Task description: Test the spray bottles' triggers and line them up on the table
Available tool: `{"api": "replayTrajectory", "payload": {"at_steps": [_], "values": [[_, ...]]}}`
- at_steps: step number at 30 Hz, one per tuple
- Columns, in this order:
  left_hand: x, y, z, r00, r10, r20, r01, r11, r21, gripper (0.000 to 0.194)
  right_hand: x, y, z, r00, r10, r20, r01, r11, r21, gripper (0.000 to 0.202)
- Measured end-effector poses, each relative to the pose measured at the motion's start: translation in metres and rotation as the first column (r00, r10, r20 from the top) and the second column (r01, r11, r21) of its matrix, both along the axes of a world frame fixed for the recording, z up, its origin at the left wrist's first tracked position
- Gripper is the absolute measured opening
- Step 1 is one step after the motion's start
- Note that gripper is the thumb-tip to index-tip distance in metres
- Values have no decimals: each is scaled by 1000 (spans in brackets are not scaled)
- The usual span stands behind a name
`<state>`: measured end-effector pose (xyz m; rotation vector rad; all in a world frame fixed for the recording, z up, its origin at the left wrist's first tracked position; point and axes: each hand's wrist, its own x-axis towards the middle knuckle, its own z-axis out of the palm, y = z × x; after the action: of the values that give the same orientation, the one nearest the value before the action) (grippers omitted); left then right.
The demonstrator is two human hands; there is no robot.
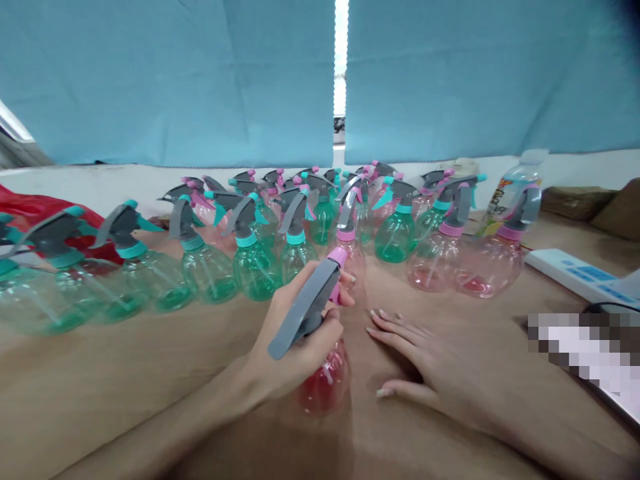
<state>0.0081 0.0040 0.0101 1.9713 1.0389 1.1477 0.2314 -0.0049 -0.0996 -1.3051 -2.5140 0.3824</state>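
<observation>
Two bare hands show in the head view, either side of one pink spray bottle (325,387) at the near middle of the wooden table (165,373). The left hand (290,360) is wrapped around the bottle's neck, its fingers and thumb closed below the spray head, so the collar is mostly hidden. The grey lever (300,317) slants back over that hand, while the pink nozzle (338,256) points away from the person. The bottle's round body shows below the left hand, dark pink inside; whether its base touches the table I cannot tell. The right hand (425,353) lies palm down on the table, to the right of the bottle and apart from it, holding nothing, with the thumb spread away from the fingers.

Just beyond the left hand stands another pink bottle (346,235), upright. Green bottles (257,270) form a line to the left, and two pink bottles (433,267) stand close together beyond the right hand. More spray bottles crowd behind, near a blue curtain (175,80).
</observation>
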Motion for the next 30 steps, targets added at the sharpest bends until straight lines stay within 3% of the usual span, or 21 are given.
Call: {"api": "replayTrajectory", "payload": {"at_steps": [13,17,20,30], "values": [[-2,2,-1,990,-123,74,124,992,-12,21,6,2,-2,999,33,-17,-33,999,-5,71],[-1,-1,-5,1000,7,3,-7,998,-54,19,7,2,0,999,44,-20,-45,999,-9,71],[-1,-1,-11,993,117,-26,-117,993,9,14,7,1,-2,999,33,-27,-33,999,0,69],[-3,-1,-18,997,78,-27,-77,997,30,21,8,1,1,1000,25,4,-25,1000,-6,65]]}}
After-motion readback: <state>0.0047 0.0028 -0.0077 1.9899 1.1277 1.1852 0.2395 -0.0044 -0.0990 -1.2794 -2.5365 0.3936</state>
